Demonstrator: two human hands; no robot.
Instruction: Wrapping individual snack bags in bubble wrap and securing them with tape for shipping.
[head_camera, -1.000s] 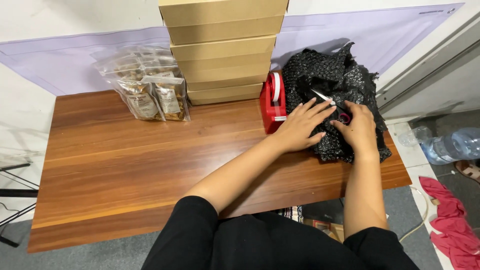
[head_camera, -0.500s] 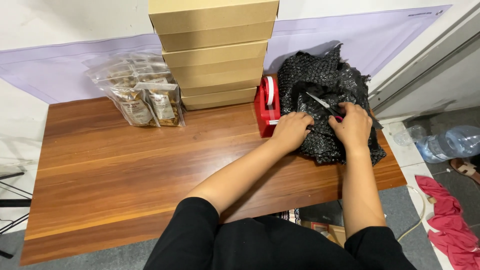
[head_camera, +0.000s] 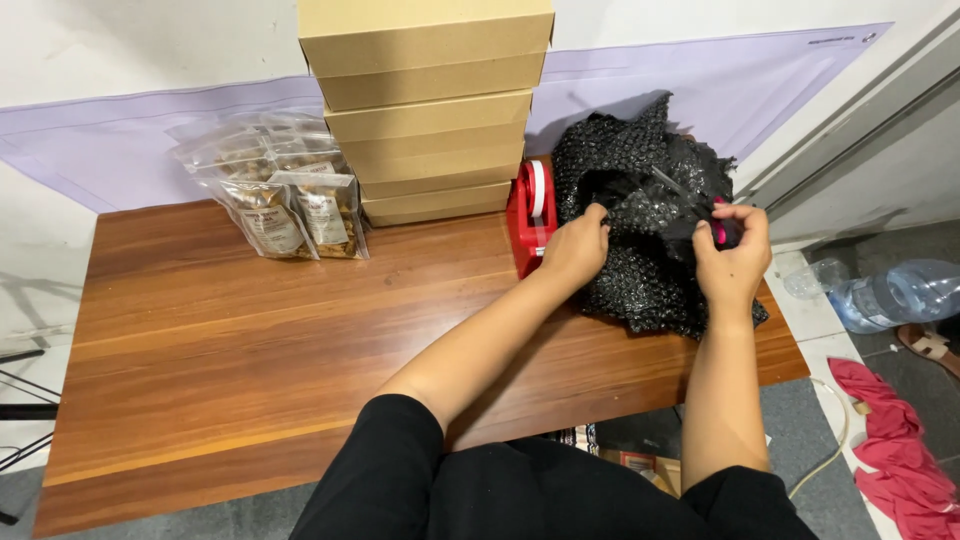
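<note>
Item: crumpled sheet of black bubble wrap, lying at the right end of the brown wood-grain worktop, just beside a red tape dispenser that stands at its left edge. Left hand: fingers curled, gripping a fold of the wrap at its left side. Right hand: closed around a small pink-handled tool held against the wrap's right side; its kind cannot be told. Behind the dispenser: stack of flat tan cardboard boxes. Left of the stack: cluster of clear plastic pouches with brown contents, upright on the worktop. On the floor at right: clear plastic water bottle, pink cloth.
</note>
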